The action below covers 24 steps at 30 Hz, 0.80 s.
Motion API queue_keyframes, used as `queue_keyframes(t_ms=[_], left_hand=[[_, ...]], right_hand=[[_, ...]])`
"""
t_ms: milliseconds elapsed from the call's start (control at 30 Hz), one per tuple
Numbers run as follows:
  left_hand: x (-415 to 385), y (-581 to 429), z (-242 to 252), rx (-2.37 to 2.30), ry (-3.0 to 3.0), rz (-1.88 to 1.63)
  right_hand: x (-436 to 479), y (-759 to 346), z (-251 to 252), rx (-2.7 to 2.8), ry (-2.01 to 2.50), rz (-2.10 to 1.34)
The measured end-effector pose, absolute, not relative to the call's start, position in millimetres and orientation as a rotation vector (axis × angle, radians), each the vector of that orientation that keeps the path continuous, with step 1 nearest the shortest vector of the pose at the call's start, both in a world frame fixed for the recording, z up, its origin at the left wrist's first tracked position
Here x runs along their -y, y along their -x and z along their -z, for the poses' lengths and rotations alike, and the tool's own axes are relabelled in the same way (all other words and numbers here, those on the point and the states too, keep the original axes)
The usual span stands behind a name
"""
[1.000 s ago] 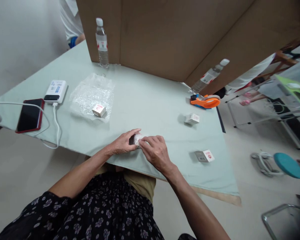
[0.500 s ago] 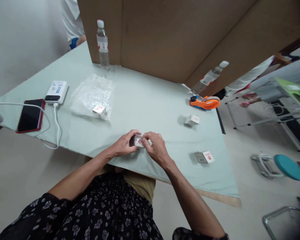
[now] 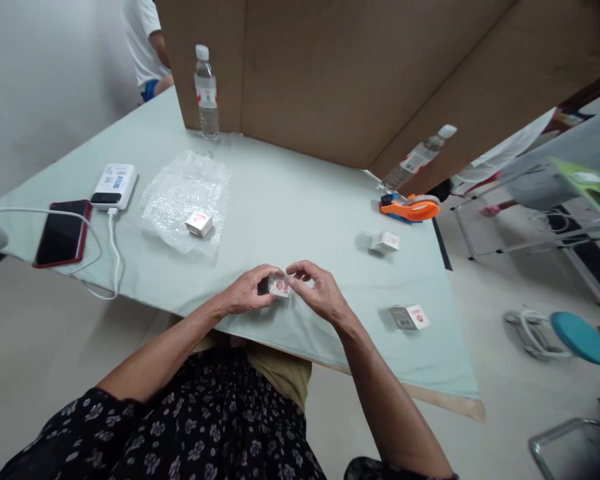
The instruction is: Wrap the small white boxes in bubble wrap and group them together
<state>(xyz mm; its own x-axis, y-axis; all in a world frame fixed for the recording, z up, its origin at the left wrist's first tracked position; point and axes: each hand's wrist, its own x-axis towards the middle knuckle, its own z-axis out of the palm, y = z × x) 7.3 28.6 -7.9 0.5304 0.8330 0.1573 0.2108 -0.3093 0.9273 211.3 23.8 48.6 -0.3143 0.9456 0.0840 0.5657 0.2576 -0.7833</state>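
My left hand (image 3: pixel 250 290) is closed around a small white box (image 3: pixel 281 287) with red print, near the table's front edge. The box's left side looks dark in the shade of my fingers. At its right upper corner is my right hand (image 3: pixel 320 290), thumb and forefinger bent close together in a pinch. Something clear and shiny lies over that corner, but whether my fingertips grip it is too small to make out. A similar small box (image 3: pixel 199 224) rests on a sheet of bubble wrap (image 3: pixel 165 200) to the left.
Two more small boxes, a farther one (image 3: pixel 385 243) and a nearer one (image 3: pixel 410 317), lie to the right. Behind them is an orange tape dispenser (image 3: pixel 411 208). Water bottles (image 3: pixel 208 100) stand by a cardboard partition (image 3: pixel 305 80). A phone (image 3: pixel 63 233) and power bank (image 3: pixel 115 185) with cables lie left.
My right hand has shifted slightly right, off the box's face to its corner, so more red print shows. My left hand keeps its hold on the box.
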Motion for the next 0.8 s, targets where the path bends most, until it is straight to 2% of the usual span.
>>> queue_keyframes(t_ms=[133,267,800], left_hand=[[-26,-7,4,-0.886,-1.814,-0.798],[-26,-7,1,-0.889,-1.812,-0.788],[-29,-4,10,-0.901,-1.750,-0.780]], right_hand=[[-18,-212,-43,2.166,1.409,-0.545],[-20,-207,-39,2.278,1.404,-0.355],[-17,-206,-44,2.218,1.310,-0.450]])
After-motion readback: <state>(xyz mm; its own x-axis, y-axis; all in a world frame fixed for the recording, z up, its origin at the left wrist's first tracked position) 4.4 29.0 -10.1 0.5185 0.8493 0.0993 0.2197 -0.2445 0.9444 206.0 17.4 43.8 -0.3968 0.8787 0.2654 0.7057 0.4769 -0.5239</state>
